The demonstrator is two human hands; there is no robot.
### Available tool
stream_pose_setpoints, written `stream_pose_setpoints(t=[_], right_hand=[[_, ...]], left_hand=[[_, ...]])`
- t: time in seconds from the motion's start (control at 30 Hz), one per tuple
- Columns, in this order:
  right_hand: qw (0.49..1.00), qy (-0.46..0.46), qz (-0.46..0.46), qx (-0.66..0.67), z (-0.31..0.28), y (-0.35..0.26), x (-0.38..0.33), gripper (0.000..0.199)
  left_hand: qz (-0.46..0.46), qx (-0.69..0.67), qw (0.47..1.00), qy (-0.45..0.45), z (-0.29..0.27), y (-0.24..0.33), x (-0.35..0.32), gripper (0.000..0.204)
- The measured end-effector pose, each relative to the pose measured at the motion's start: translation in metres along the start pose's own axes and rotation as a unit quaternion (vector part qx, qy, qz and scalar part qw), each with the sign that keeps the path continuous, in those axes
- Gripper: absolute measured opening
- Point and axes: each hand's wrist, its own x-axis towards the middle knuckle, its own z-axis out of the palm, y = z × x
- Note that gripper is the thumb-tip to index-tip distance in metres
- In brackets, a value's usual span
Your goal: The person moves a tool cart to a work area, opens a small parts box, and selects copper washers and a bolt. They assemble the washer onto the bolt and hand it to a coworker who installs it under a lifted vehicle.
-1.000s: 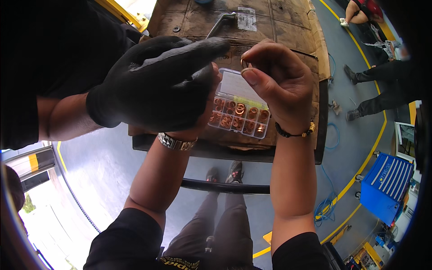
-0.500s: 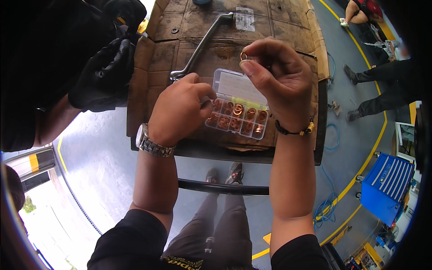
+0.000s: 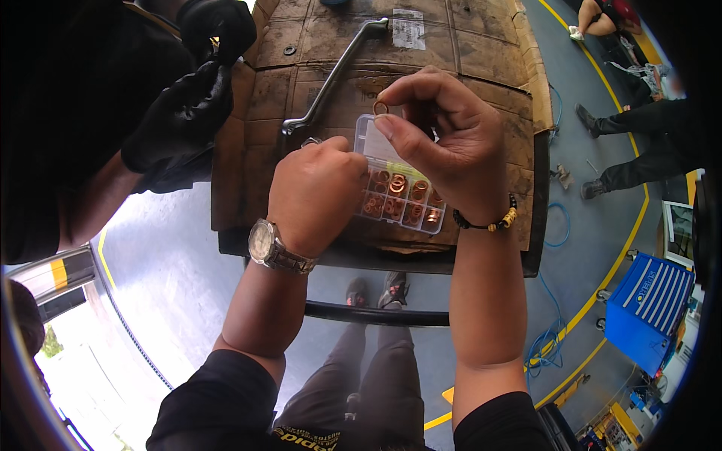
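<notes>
Between the thumb and forefinger of my right hand (image 3: pixel 451 139) is a thin copper washer (image 3: pixel 380 109), raised above the open lid (image 3: pixel 367 139) of a clear plastic box. My left hand (image 3: pixel 316 192), fingers curled, covers the left side of that compartment box (image 3: pixel 410 228). A small shiny metal piece (image 3: pixel 310 141) shows at its far edge; what it is I cannot make out. Copper washers (image 3: pixel 397 185) of several sizes fill the compartments. Beyond my left hand lies a double-ended offset ring spanner (image 3: pixel 331 83).
Stained cardboard (image 3: pixel 496 150) covers the work surface, with a small dark washer (image 3: pixel 289 50) and a paper label (image 3: pixel 408 30) on it. At left, a co-worker's black-gloved hands (image 3: pixel 180 113) hold a small item. A blue tool cabinet (image 3: pixel 650 316) and blue hose (image 3: pixel 545 353) are at right.
My right hand has moved left and slightly down with the copper washer. My left hand has turned and shifted right, covering more of the box. The co-worker's gloved hands have moved.
</notes>
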Motion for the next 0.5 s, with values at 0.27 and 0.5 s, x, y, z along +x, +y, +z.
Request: stream_pose_setpoints(t=[0.27, 0.5], right_hand=[[0.977, 0.03, -0.094, -0.19, 0.0, 0.003, 0.003, 0.018], [0.933, 0.064, -0.196, -0.294, 0.001, 0.013, 0.007, 0.014]], left_hand=[[-0.086, -0.085, 0.991, -0.057, 0.007, 0.0, 0.003, 0.011], [-0.129, -0.161, 0.975, -0.079, 0.007, -0.005, 0.007, 0.016]])
